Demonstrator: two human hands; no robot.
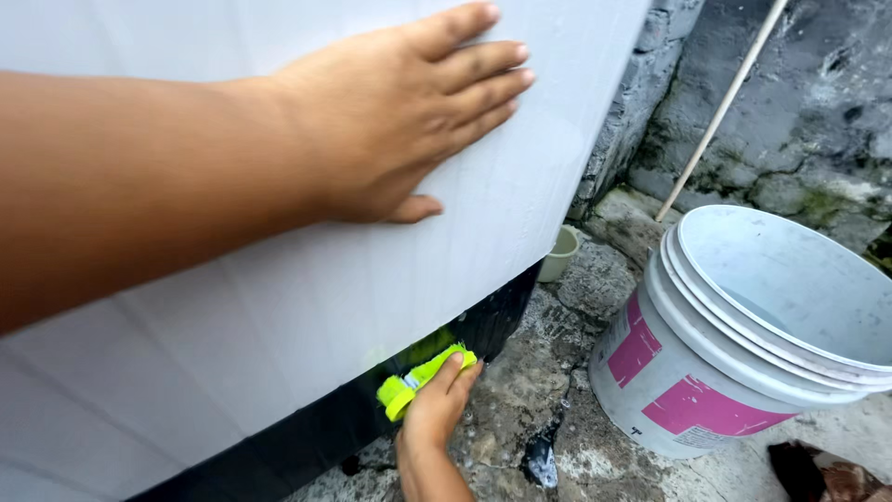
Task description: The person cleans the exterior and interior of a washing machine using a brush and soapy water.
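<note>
The left hand (pixel 409 112) lies flat with fingers spread on a big white box (pixel 279 307). Below it, the right hand (pixel 441 409) pinches a bright green scrub brush (pixel 418 376) against the box's black bottom edge. A white bucket (pixel 743 344) with pink labels stands on the wet stone floor (pixel 530 390) to the right.

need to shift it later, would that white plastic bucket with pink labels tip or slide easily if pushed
The white plastic bucket with pink labels probably slides poorly: the rough stone ground under it looks wet and uneven. It appears to be several nested buckets, so likely heavier than one. It already seems to lean, so a high push might tip it.
</note>
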